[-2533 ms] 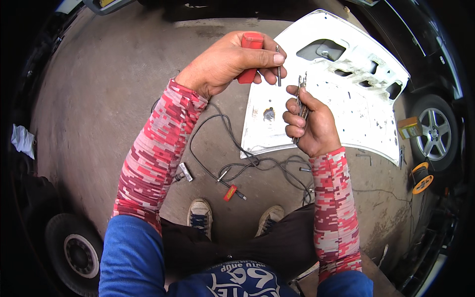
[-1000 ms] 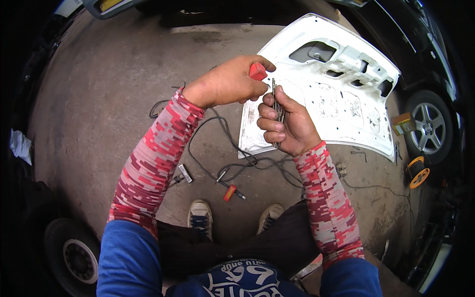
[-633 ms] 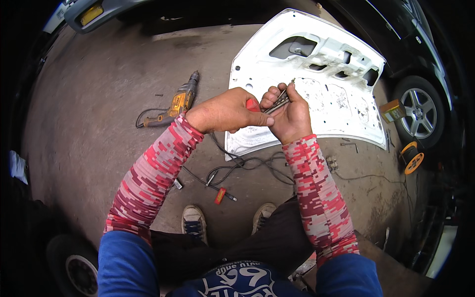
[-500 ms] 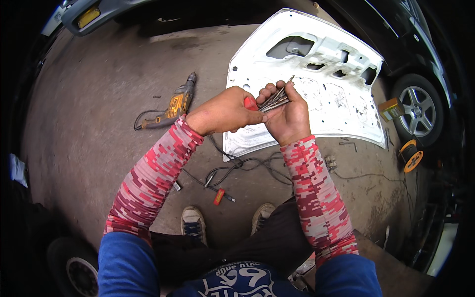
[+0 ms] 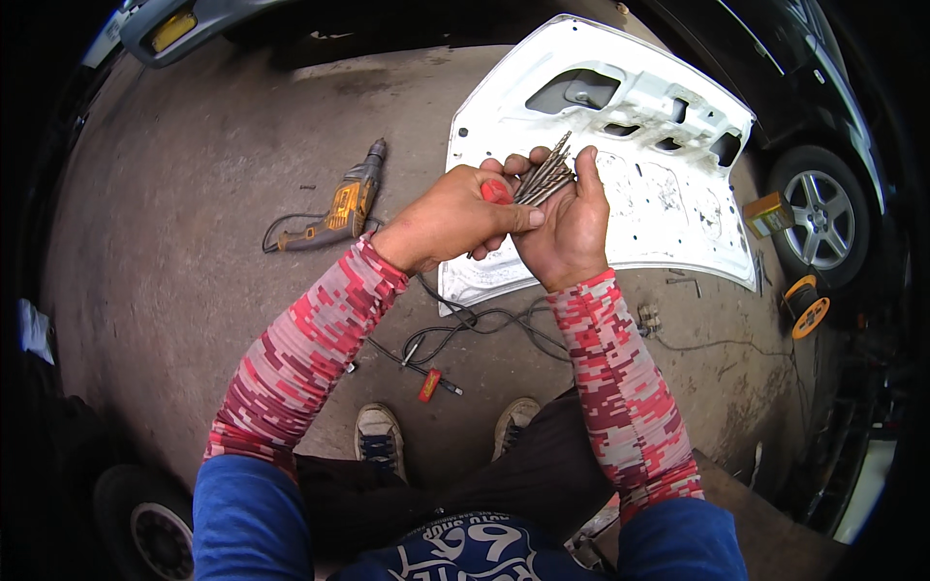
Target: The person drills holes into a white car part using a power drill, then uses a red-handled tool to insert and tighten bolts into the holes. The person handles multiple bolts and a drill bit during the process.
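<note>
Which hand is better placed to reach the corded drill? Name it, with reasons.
Probably the left hand: nearer the corded drill, though gripping a red case; the right hand cradles drill bits.

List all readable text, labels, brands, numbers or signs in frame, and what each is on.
Shirt: large white letters and number, partly legible, cut by lower edge; I won't copy the wording.
Drill: body marking, too small to read.
Box: label print too blurred to read.
Drill bits: no legible marks.
Held red piece: no legible marks.
</note>
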`<state>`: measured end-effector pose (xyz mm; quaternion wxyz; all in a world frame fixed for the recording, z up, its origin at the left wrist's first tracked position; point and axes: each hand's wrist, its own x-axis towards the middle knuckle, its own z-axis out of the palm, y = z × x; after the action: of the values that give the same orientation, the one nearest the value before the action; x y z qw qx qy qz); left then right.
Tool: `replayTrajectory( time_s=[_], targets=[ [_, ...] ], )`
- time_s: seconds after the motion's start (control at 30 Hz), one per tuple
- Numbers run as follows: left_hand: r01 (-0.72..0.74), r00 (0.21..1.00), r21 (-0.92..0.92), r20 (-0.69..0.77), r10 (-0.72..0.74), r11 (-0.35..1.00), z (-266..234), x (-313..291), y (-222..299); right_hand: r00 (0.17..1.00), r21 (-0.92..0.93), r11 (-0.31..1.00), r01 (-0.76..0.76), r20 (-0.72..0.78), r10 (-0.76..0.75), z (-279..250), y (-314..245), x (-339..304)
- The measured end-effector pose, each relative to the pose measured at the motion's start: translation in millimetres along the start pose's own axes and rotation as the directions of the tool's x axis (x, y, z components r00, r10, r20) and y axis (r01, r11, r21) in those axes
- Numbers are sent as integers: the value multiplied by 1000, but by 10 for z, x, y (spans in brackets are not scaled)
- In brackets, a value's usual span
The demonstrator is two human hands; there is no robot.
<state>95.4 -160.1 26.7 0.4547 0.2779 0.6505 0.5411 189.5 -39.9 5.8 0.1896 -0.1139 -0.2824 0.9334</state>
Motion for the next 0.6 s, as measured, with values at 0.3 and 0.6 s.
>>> replayTrajectory(
  time_s=[0.3, 0.6],
  targets=[
    [20, 999, 133, 28, -24, 991, -59, -17, -87, 998, -112, 993, -33, -60, 26, -72, 75, -20],
    [-32, 988, 127, -147, 51, 991, -541, -122, 16, 911, -309, 875, -373, -299, 284, -212, 22, -46]
  ],
)
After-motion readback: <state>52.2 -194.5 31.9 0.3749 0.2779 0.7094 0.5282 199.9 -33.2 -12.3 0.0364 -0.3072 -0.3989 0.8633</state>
